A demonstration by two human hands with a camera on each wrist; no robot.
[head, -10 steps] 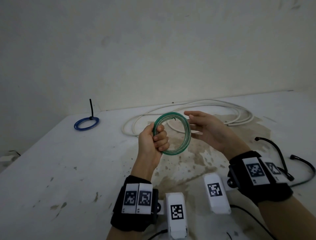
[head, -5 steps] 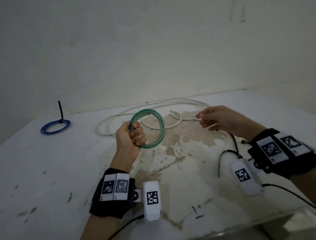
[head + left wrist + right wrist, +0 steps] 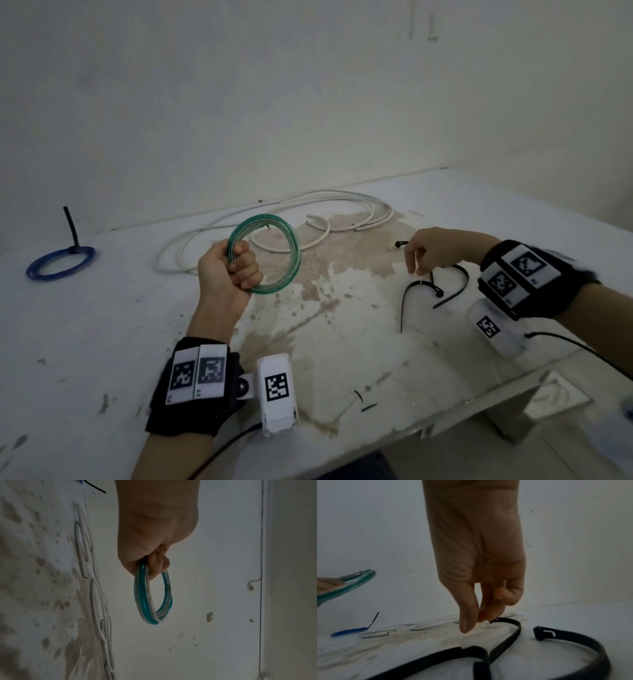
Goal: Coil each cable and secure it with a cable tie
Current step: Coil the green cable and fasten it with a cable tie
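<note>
My left hand (image 3: pixel 236 270) grips a coiled green cable (image 3: pixel 294 253) in a fist and holds it upright above the table; in the left wrist view the green coil (image 3: pixel 152 601) hangs from the curled fingers (image 3: pixel 157 563). My right hand (image 3: pixel 424 253) hovers to the right over black cable ties (image 3: pixel 419 286), fingers pointing down. In the right wrist view the thumb and forefinger (image 3: pixel 469 615) are close together right beside the head end of one black tie (image 3: pixel 506 620). Whether they pinch it is unclear.
A long loose white cable (image 3: pixel 342 205) lies at the back of the stained white table (image 3: pixel 102 325). A blue coil (image 3: pixel 60 262) bound with a black tie sits at far left. Small black offcuts (image 3: pixel 368 407) lie near the front edge. The wall is close behind.
My right hand has left the green coil and moved right and down to the black ties. My left hand keeps its hold on the coil.
</note>
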